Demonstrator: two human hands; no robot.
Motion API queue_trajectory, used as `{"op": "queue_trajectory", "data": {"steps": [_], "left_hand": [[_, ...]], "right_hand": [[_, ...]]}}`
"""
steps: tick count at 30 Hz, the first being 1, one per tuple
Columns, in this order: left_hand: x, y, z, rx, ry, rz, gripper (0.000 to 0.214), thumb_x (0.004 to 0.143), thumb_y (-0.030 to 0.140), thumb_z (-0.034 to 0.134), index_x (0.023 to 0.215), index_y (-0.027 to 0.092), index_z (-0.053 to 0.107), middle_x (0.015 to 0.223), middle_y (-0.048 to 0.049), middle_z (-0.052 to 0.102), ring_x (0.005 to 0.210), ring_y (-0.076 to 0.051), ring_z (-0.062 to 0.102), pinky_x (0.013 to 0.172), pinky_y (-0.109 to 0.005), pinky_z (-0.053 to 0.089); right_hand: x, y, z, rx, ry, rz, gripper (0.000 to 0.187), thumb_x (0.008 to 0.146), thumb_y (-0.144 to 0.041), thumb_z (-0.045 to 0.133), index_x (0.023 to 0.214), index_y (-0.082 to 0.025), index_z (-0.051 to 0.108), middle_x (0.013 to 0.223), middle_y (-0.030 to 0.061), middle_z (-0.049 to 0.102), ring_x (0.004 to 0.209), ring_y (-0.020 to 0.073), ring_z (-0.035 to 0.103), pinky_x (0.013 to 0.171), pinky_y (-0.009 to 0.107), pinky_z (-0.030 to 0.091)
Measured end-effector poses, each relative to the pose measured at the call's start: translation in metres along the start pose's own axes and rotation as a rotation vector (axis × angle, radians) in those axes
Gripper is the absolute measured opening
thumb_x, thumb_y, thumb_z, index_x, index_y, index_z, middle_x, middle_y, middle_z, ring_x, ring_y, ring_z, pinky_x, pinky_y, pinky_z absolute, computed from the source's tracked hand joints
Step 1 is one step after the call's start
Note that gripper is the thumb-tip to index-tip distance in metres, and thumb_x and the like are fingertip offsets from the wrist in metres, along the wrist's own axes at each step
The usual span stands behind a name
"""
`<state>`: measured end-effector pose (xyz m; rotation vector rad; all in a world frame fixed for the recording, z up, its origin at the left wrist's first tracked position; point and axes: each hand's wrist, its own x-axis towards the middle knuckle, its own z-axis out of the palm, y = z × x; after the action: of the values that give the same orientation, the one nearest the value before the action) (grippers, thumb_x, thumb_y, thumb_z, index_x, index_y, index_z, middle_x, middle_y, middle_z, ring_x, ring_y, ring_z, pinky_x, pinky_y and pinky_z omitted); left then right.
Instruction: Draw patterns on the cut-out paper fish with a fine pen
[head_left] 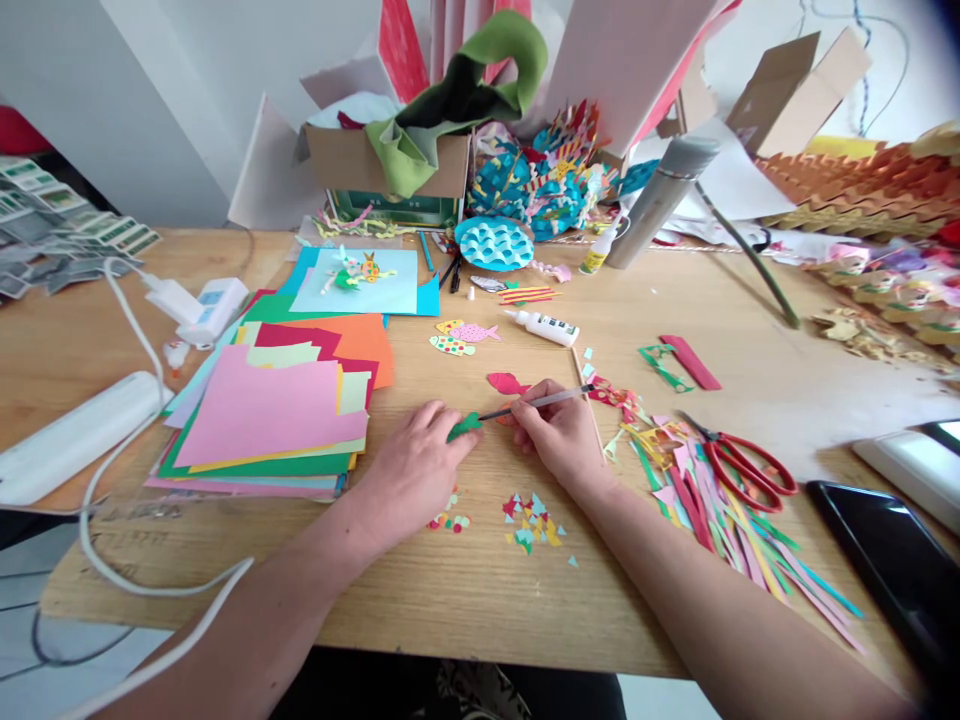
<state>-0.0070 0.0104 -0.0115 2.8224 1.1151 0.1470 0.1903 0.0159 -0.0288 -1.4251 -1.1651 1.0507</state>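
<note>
My left hand [415, 470] lies on the wooden table [480, 580], its fingers closed down on a small green paper cut-out [463, 427]. My right hand [559, 432] grips a thin grey-handled tool [541, 401] like a pen; the tool's tip touches the green piece. A red paper shape [505, 383] lies just beyond the hands. Small heaps of coloured paper bits [533, 519] lie close in front of them.
A stack of coloured paper sheets [274, 410] lies at the left. Red scissors [742, 466] and paper strips [731, 520] sit at the right, a glue bottle [543, 327] and paper fish [468, 331] beyond. Boxes and paper crafts crowd the back. A white cable [112, 500] loops at the left edge.
</note>
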Motion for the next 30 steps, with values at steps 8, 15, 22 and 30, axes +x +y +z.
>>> {"op": "queue_trajectory", "data": {"steps": [8,15,22,30], "left_hand": [[0.0001,0.0008,-0.0024,-0.007,-0.006,-0.011,0.043,0.087,0.005,0.048,0.126,0.016,0.063,0.121,-0.011,0.058,0.122,-0.027,0.046,0.105,-0.046,0.045],[0.0007,0.0014,-0.0037,-0.004,-0.016,-0.011,0.042,0.088,0.005,0.048,0.126,0.016,0.063,0.121,-0.0115,0.058,0.122,-0.028,0.046,0.105,-0.046,0.046],[0.0001,-0.0003,0.0,-0.002,0.008,-0.008,0.045,0.087,0.004,0.047,0.127,0.017,0.062,0.123,-0.011,0.057,0.123,-0.027,0.046,0.105,-0.046,0.045],[-0.0007,-0.0002,0.0005,0.002,-0.002,-0.001,0.046,0.086,0.004,0.048,0.129,0.014,0.062,0.125,-0.0125,0.057,0.125,-0.029,0.045,0.107,-0.046,0.044]], "right_hand": [[0.0005,0.0055,-0.0001,-0.025,-0.078,-0.031,0.027,0.075,-0.043,0.071,0.072,-0.022,0.055,0.051,-0.0027,0.058,0.041,0.0128,0.052,0.039,0.023,0.039],[0.0003,0.0062,0.0007,-0.027,-0.107,-0.055,0.025,0.078,-0.041,0.069,0.072,-0.021,0.054,0.048,-0.0033,0.057,0.038,0.0116,0.05,0.038,0.023,0.037],[0.001,0.0052,0.0004,-0.022,-0.064,-0.031,0.024,0.076,-0.041,0.068,0.072,-0.022,0.054,0.051,-0.0027,0.058,0.04,0.0126,0.052,0.038,0.023,0.039],[0.0001,0.0031,-0.001,-0.034,-0.024,-0.025,0.02,0.075,-0.036,0.067,0.07,-0.022,0.053,0.049,-0.0024,0.058,0.039,0.0128,0.051,0.039,0.024,0.039]]}}
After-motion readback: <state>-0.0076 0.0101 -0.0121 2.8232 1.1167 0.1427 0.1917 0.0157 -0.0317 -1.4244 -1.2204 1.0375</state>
